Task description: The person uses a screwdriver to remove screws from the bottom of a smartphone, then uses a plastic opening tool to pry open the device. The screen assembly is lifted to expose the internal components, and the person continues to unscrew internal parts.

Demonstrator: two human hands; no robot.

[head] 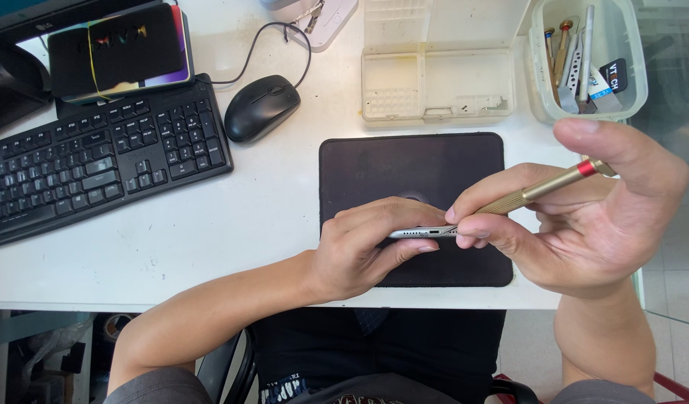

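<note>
At the far left of the white surface [209, 232] lies a black keyboard [97, 161], with a dark case bound by a band [120, 49] resting at its top edge. Just right of the keyboard sits a black wired mouse [260, 108], its cable looping up toward the back.

In the middle lies a black mat [374, 168]. Over its lower part the left hand [359, 251] grips a slim silver phone [423, 233] edge-on, the fingers curled over the top of it and the thumb pressed beneath, so that the bottom edge with its row of small holes faces the camera. Behind the mat stands an open, cream-coloured plastic organiser box [434, 93].

To the right, the right hand [584, 224] pinches a gold screwdriver with a red ring [546, 187] between thumb and fingertips, its tip meeting the phone's right end; the exact contact point is probably at a screw beside the port, though it is too small to tell. At the upper right corner a clear plastic tub [636, 71] holds several tools.
</note>
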